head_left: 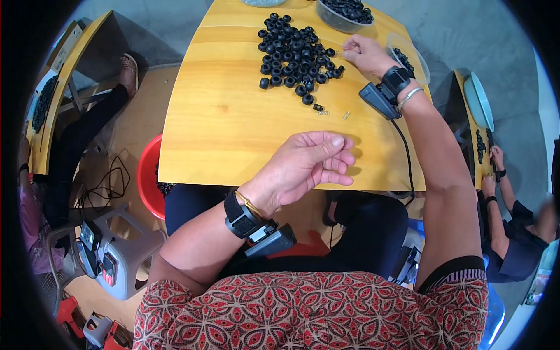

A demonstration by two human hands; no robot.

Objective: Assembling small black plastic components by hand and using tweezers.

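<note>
My left hand (309, 163) is held above the near edge of the table, fingers curled and thumb pressed to the index finger; whatever it may hold is hidden. Farther off, my right hand (368, 55) reaches to the tabletop, fingertips together at some tiny springs (338, 53); I cannot make out what is between them. Beside those fingertips spreads a pile of small black ring-shaped plastic parts (291, 55). Between my hands lie more small, shiny springs (346, 115) and a little black piece (318, 107).
A clear tub of black parts (344, 26) stands at the table's far edge, a second clear container (424, 64) right of my right hand. A red basin (150, 178) sits left of the table. A black cable (406, 146) hangs from my right wrist device. People sit at side tables.
</note>
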